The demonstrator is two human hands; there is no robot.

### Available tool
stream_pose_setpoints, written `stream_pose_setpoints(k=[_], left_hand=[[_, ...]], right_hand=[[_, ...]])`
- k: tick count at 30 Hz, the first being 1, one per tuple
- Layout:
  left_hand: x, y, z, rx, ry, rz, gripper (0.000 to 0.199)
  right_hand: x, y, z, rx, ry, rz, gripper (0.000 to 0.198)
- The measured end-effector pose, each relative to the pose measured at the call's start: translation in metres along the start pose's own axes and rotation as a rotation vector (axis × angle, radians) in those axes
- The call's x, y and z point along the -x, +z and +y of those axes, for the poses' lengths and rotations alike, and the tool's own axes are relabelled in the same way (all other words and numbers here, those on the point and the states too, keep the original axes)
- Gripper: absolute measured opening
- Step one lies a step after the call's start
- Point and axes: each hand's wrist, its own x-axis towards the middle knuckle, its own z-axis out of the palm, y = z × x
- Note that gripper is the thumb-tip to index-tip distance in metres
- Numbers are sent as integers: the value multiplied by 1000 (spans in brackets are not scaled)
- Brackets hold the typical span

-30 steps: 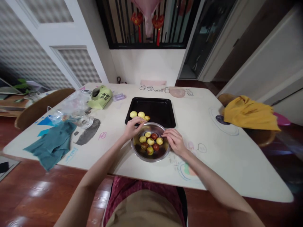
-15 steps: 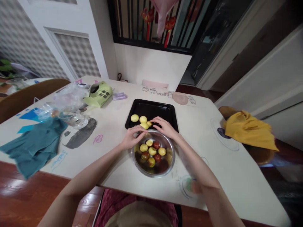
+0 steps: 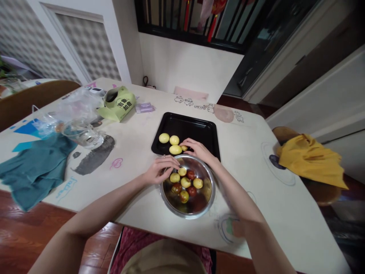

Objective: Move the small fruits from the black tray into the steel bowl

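My right hand reaches over the bowl's far rim to the black tray. Its thumb and fingers close around a small yellow-brown fruit, partly hidden by them. Beside that fruit three yellow fruits lie at the tray's near left. My left hand is at the left rim of the steel bowl, fingers stretched over the inside and thumb apart, holding nothing. Under its fingertips, several yellow and red-brown round fruits rest in the bowl.
On the left lie a teal cloth, a clear glass pitcher and crumpled clear plastic. A green paper bag and a purple packet stand farther back. A yellow cloth hangs over a chair at right.
My left hand has drawn back from the yellow fruit on the tray to the bowl's left rim. My right hand stays at the small fruit. The view has shifted slightly.
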Motion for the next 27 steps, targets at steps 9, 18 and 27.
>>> stream_pose_setpoints(k=[9,18,27], left_hand=[[0,-1,2,-40,14,-28,27],[2,0,-6,-26,139,-26,26],[1,0,-4,-35,152,-22,26]], right_hand=[[33,-32,-31,59,39,158,31],[66,-27,-91,195,-55,-91,30],[65,-15,-84,228,-55,-109,36]])
